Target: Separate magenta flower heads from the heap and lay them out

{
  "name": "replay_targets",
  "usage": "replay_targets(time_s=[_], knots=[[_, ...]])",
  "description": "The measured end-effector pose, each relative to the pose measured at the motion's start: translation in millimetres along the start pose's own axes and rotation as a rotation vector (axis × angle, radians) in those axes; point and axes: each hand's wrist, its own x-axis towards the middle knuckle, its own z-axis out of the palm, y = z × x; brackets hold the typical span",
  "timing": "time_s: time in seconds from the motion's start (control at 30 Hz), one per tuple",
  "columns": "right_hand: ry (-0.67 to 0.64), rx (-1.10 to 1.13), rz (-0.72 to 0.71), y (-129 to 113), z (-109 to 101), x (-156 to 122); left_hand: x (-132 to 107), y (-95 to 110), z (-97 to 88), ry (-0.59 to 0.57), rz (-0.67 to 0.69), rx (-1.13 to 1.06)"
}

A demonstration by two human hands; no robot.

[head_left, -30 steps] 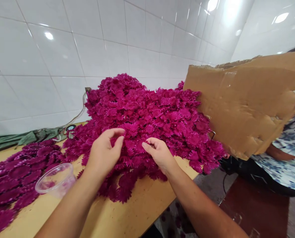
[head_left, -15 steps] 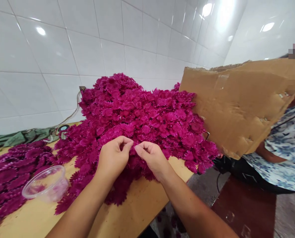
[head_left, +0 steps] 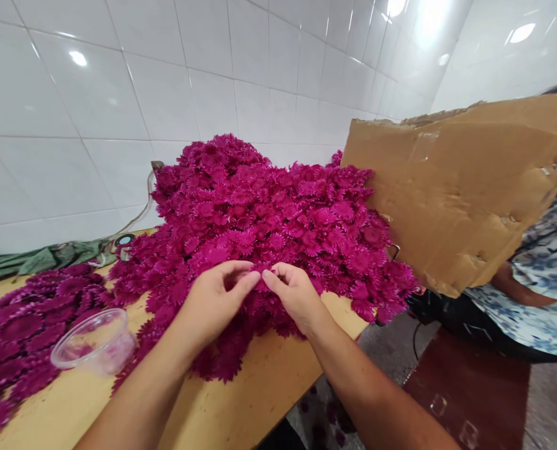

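1) Along the bench's (head_left: 240,412) wall edge I see a heap of magenta flowers (head_left: 259,206), spreading to the right edge
2) At its near side, the left hand (head_left: 219,297) has thumb and forefinger together, and so has the right hand (head_left: 294,294); what they pinch, I can't tell
3) Toward the left edge, a clear tub (head_left: 107,356) stands beside more flowers (head_left: 25,325)
4) Past the right edge, cardboard (head_left: 456,200) partly hides somebody

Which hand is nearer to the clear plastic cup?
Left. The left hand is to the right of the clear plastic cup; the right hand is farther right, beyond the left.
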Motion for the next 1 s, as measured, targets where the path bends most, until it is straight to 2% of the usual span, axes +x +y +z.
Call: replay_targets(time_s=[0.1,0.23,0.4,0.53,0.77,0.83,0.9,1.0], knots=[[0.033,-0.147,-0.088,0.9,4.5,-1.3,-3.1,-2.1,13.7,-0.053,-0.031,-0.188],[-0.007,-0.189,-0.134,3.6,5.5,-2.0,0.2,-11.0,15.0,-0.032,-0.126,-0.348],[-0.041,-0.182,-0.171,0.1,4.6,-4.8,-1.7,-15.4,11.9,-0.056,-0.129,-0.245],[-0.027,-0.148,-0.146,0.1,10.2,-8.1,-3.8,-12.5,13.3,0.069,-0.022,-0.174],[0.174,-0.156,-0.21,-1.7,12.0,-9.6,-6.9,-17.0,7.1,0.179,0.069,0.012],[0.122,-0.182,-0.224,-7.6,10.0,-8.7,-8.2,-19.2,4.4,0.162,0.074,0.02],[0.016,-0.214,-0.23,-13.7,10.3,-7.1,-8.7,-20.1,2.6,0.148,0.072,0.008],[-0.137,-0.178,-0.17,-19.3,14.7,-2.5,-7.8,-20.5,0.7,0.134,0.058,-0.058]])
